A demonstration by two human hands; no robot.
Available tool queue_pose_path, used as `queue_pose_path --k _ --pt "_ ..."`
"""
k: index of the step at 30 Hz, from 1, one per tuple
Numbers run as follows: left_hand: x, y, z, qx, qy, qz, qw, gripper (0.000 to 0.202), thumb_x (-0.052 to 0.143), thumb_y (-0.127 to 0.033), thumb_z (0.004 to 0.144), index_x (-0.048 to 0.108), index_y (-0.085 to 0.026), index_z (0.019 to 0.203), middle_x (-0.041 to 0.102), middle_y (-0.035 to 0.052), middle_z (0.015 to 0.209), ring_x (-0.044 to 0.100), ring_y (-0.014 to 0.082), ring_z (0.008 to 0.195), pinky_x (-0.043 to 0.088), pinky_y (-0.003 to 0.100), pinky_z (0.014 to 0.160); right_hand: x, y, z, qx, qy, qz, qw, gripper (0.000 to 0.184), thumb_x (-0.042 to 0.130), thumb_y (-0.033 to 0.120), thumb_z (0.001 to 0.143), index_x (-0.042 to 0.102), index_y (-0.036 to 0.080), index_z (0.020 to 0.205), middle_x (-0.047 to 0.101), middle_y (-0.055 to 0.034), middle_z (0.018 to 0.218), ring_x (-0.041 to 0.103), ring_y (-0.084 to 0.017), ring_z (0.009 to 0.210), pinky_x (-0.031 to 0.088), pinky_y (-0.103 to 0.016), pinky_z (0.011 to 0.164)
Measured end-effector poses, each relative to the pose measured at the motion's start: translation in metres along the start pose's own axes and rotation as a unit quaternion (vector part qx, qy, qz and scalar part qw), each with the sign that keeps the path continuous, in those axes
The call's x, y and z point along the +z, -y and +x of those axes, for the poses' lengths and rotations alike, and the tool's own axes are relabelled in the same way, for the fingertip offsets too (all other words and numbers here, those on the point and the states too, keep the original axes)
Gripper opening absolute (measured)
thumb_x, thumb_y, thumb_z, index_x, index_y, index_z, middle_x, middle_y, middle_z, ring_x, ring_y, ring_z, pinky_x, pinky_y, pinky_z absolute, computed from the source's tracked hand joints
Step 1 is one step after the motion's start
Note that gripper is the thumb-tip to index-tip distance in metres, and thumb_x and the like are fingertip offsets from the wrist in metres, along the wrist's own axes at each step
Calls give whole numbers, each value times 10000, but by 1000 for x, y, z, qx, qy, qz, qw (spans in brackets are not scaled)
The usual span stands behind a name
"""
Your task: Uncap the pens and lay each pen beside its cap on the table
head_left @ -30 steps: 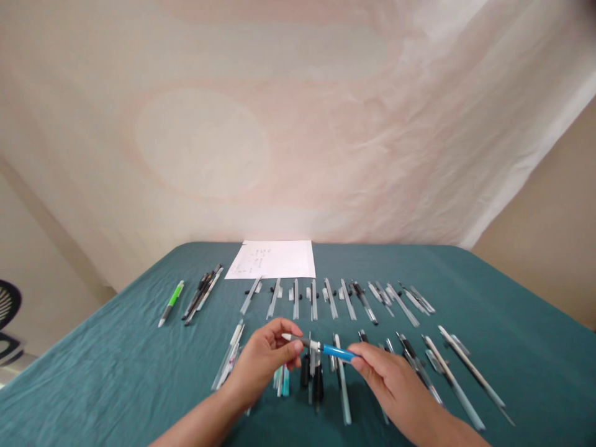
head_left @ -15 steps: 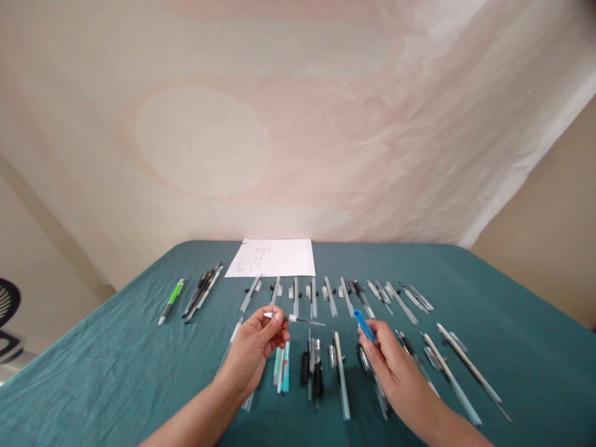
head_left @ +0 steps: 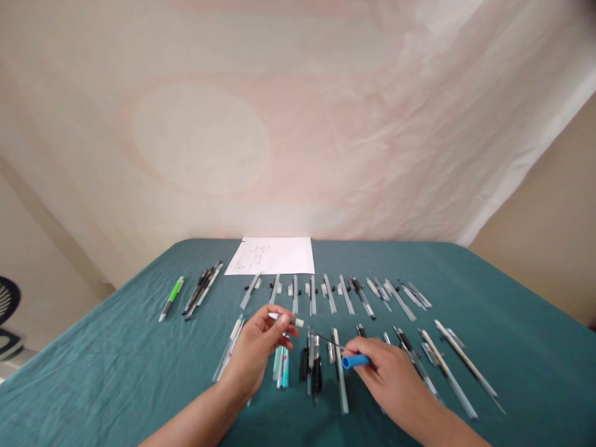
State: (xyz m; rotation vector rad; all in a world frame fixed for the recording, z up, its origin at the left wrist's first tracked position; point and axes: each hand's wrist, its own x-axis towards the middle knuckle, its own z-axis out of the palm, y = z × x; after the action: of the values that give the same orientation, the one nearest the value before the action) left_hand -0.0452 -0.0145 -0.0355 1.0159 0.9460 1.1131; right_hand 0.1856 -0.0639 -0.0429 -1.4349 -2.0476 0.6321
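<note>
My left hand is closed, pinching a short white pen section between thumb and fingers. A thin dark ink refill stretches from near that section to my right hand. The closed fingers of my right hand pinch the refill's end and also hold a blue pen tube, its hollow end facing left. Whether the refill's left tip still touches the white section I cannot tell. Below, between my hands, lie black pen parts and a pale pen barrel.
A row of clear barrels with caps runs across the teal cloth. Farther back lies a written-on paper sheet. At left are a green pen and several dark pens; turquoise pens lie near my left hand.
My right hand has moved down and slightly left, taking hold of the refill's free end. The blue tube has turned from slanting to nearly level. My left hand has shifted slightly right.
</note>
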Motion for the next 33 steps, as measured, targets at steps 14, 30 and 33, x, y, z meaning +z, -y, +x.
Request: queue_pose_path --k 14,30,33 --pt "9 3 -8 -77 78 34 993 239 615 -355 772 524 -143 832 598 27 723 526 88 508 375 181 435 7 10 -2 -8 16 30 999 185 441 243 855 541 197 705 559 29 641 504 -108 596 339 -202 581" --pt "11 15 -8 -139 54 -147 978 190 717 -231 691 587 -131 787 555 -7 694 483 41 493 427 171 490 13 17 -5 -36 74 35 996 165 456 232 833 522 195 686 555 35 619 502 -95 586 304 -190 566" --pt "13 15 -10 -177 57 -177 967 176 712 -237 699 620 -115 786 569 12 725 479 28 500 432 159 511 13 18 -5 -45 95 41 994 188 445 249 841 507 195 673 541 36 613 492 -91 576 292 -192 559"
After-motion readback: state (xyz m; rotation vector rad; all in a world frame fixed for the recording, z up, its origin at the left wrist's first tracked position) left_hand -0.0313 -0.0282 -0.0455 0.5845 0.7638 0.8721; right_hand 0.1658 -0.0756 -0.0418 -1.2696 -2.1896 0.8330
